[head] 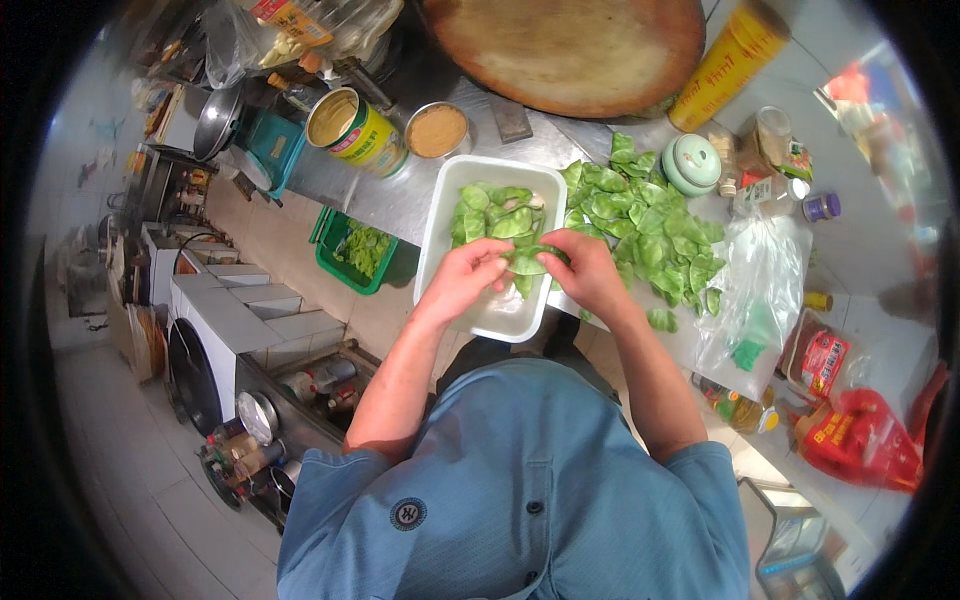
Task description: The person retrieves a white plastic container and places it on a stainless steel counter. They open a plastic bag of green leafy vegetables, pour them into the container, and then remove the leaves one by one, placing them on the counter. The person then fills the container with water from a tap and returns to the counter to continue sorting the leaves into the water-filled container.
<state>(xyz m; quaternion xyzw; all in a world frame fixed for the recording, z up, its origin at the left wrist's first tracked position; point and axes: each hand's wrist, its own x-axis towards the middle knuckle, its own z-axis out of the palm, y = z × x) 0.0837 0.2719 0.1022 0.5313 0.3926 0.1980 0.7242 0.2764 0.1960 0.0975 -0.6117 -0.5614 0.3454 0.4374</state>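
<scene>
Between my two hands is a flat green bean pod, pinched at its left end by my left hand and at its right end by my right hand. Both hands are over a white plastic tub that juts past the front edge of the steel worktop. Several more flat pods lie inside the tub, mostly in its far half. To its right, a large loose heap of the same pods spreads over the worktop, and one pod sits apart near the front edge.
Behind the tub stand a yellow-green tin, a metal can of brown powder and a large round wooden board. A lidded green jar and a clear plastic bag are right. A green bin is on the floor, left.
</scene>
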